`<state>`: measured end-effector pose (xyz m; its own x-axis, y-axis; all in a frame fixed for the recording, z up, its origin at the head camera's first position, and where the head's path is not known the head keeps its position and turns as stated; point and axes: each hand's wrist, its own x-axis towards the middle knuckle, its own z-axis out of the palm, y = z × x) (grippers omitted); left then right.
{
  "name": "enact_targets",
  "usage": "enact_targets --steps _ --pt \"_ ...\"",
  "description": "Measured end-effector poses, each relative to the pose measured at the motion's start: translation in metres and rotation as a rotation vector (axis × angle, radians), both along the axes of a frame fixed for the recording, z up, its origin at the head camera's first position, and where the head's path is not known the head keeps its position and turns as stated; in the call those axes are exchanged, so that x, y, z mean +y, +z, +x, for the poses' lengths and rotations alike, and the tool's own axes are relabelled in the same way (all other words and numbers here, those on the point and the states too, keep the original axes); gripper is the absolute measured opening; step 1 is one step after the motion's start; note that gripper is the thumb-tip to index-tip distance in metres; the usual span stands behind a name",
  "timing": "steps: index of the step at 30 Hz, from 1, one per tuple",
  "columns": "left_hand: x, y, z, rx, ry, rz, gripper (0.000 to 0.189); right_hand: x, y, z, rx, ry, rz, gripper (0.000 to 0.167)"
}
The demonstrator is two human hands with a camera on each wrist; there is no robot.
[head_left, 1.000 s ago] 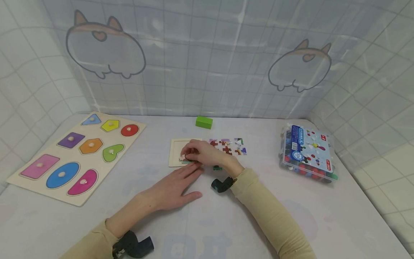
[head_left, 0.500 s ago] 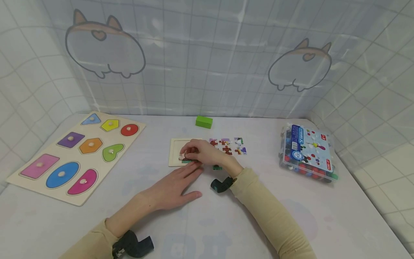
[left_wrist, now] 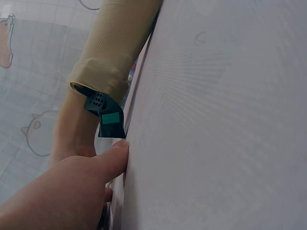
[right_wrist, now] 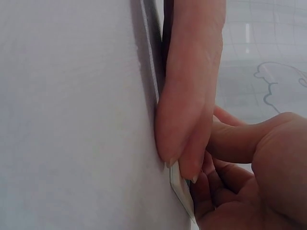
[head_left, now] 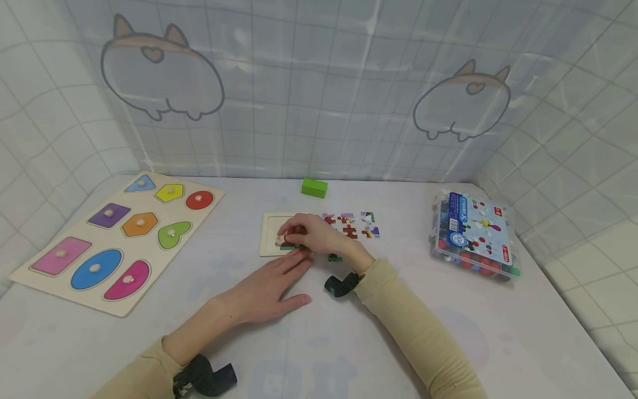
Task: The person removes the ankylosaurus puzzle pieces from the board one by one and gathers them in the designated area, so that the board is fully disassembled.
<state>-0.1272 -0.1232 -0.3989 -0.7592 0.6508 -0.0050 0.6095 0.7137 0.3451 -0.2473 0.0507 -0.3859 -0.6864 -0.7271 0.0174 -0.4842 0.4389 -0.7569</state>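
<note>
A small pale wooden puzzle tray [head_left: 268, 223] lies at the middle of the table. My right hand [head_left: 319, 235] reaches over it with curled fingers, thumb and fingertips pinching a brown-and-white jigsaw piece [head_left: 282, 240] low over the tray, its outline mostly hidden by the fingers. A green-edged piece [head_left: 287, 248] shows just beneath. Flat and palm down, my left hand [head_left: 264, 291] has its fingertips at the tray's near edge, thumb spread on the table. In the right wrist view, left fingers [right_wrist: 187, 110] rest on the tray's edge [right_wrist: 180, 189] beside the right hand [right_wrist: 259, 167].
Loose jigsaw pieces [head_left: 350, 231] lie right of the tray, partly behind the right wrist. A green block [head_left: 314, 188] stands beyond it. At the left is a knobbed shape board [head_left: 149, 244]; at the right, a clear box of coloured parts [head_left: 476, 235].
The right fingers shift very slightly on the piece, and a bit more of its brown print shows. The left hand stays where it was.
</note>
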Motion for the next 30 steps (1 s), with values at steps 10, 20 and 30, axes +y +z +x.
enact_targets --steps 10,20,30 --pt "-0.0001 0.0000 0.0001 0.007 -0.004 -0.004 0.075 0.0012 -0.0006 -0.0004 0.013 -0.036 -0.029 0.021" --pt "-0.0001 0.0007 -0.0001 -0.003 -0.003 -0.007 0.076 -0.0001 -0.0005 -0.0007 0.020 -0.098 -0.031 0.020" --pt "0.0003 0.0004 -0.0004 0.004 -0.007 -0.008 0.077 0.0006 0.0005 -0.0008 0.013 -0.157 -0.020 0.016"
